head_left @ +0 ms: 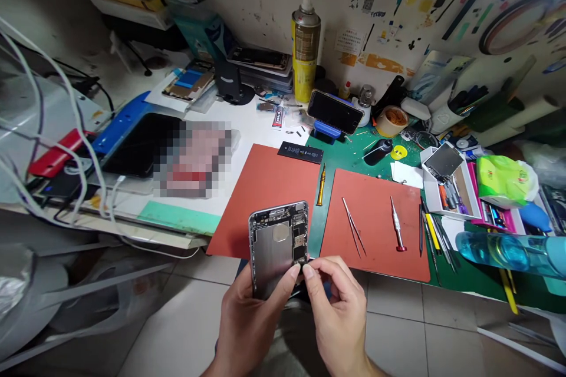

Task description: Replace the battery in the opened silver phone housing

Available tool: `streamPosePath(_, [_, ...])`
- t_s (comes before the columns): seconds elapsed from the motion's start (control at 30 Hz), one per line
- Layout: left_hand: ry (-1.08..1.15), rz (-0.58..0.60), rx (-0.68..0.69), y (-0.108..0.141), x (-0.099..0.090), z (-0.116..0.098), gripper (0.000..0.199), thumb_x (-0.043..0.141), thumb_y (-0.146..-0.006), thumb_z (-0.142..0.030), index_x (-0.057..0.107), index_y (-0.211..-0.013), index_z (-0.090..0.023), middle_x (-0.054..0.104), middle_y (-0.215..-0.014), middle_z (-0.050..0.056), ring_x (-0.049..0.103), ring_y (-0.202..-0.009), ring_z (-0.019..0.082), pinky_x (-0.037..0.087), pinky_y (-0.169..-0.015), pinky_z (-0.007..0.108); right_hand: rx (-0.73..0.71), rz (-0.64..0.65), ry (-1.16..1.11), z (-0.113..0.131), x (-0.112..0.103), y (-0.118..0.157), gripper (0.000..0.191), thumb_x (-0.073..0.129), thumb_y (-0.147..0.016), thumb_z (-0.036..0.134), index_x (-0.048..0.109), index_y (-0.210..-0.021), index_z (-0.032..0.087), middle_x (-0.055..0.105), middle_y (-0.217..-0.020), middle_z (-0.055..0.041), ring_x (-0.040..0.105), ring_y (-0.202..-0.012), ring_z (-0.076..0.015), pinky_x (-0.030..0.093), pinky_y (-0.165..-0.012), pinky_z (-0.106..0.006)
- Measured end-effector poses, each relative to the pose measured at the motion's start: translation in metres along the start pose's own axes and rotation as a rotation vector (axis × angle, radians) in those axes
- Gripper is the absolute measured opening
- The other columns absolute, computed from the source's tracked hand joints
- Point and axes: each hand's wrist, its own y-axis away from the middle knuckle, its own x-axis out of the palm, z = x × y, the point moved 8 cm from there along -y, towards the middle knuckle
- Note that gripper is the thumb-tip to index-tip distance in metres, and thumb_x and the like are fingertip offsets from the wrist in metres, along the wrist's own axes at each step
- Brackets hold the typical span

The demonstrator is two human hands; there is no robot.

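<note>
An opened phone housing [270, 259] with bare metal back and exposed circuit board is tilted up before me. My left hand [260, 312] is wrapped round its lower left side, thumb laid over the inner face. At the housing's lower right corner, my right hand [338, 306] has thumb and fingers pinched together; whatever lies between them is too small or hidden to make out. Behind the housing a black phone battery [300, 152] lies across the edge of a red mat [247, 188]. A gold screwdriver [321, 185] rests at that mat's right edge.
On the right red mat [375, 200] lie tweezers [352, 225] and a silver screwdriver [397, 224]. A blue water bottle [499, 250] lies at the right. Beyond stand a yellow spray can [305, 50] and a phone on a stand [335, 112]. White cables [73, 106] hang at left.
</note>
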Motion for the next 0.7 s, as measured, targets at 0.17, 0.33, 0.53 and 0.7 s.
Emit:
streamPosePath(0.17, [0.010, -0.051, 0.027, 0.004, 0.000, -0.002, 0.037, 0.092, -0.076, -0.048, 0.085, -0.098, -0.019, 0.087, -0.099, 0.010, 0.085, -0.086, 0.032, 0.072, -0.075, 0.034, -0.100, -0.039, 0.078, 0.007, 0.002, 0.004, 0.018, 0.060, -0.109, 0.022, 0.072, -0.097, 0.024, 0.070, -0.086, -0.0018, 0.068, -0.078, -0.0154, 0.055, -0.072, -0.024])
streamPosePath(0.33, [0.005, -0.067, 0.039, 0.004, 0.003, -0.011, 0.035, 0.093, -0.072, -0.046, 0.084, -0.093, -0.019, 0.086, -0.092, 0.009, 0.085, -0.084, 0.033, 0.072, -0.074, 0.035, -0.235, -0.045, 0.180, 0.018, 0.003, 0.005, 0.020, 0.053, -0.110, 0.014, 0.068, -0.101, 0.023, 0.068, -0.089, -0.0020, 0.069, -0.082, -0.0151, 0.055, -0.076, -0.024])
streamPosePath(0.53, [0.005, -0.086, 0.053, 0.007, 0.002, -0.011, 0.033, 0.093, -0.071, -0.045, 0.082, -0.091, -0.020, 0.086, -0.091, 0.008, 0.085, -0.088, 0.034, 0.072, -0.080, 0.037, -0.249, 0.019, 0.202, 0.023, 0.001, 0.001, 0.021, 0.051, -0.109, 0.011, 0.065, -0.098, 0.022, 0.065, -0.087, -0.0017, 0.068, -0.079, -0.0145, 0.054, -0.073, -0.024])
streamPosePath(0.7, [-0.027, -0.082, 0.075, 0.010, 0.000, -0.008, 0.032, 0.092, -0.073, -0.045, 0.083, -0.093, -0.020, 0.086, -0.090, 0.007, 0.085, -0.084, 0.032, 0.072, -0.075, 0.035, -0.284, 0.063, 0.247, 0.028, 0.000, 0.001, 0.020, 0.050, -0.108, 0.009, 0.064, -0.100, 0.021, 0.065, -0.088, -0.0031, 0.068, -0.079, -0.0153, 0.054, -0.073, -0.025])
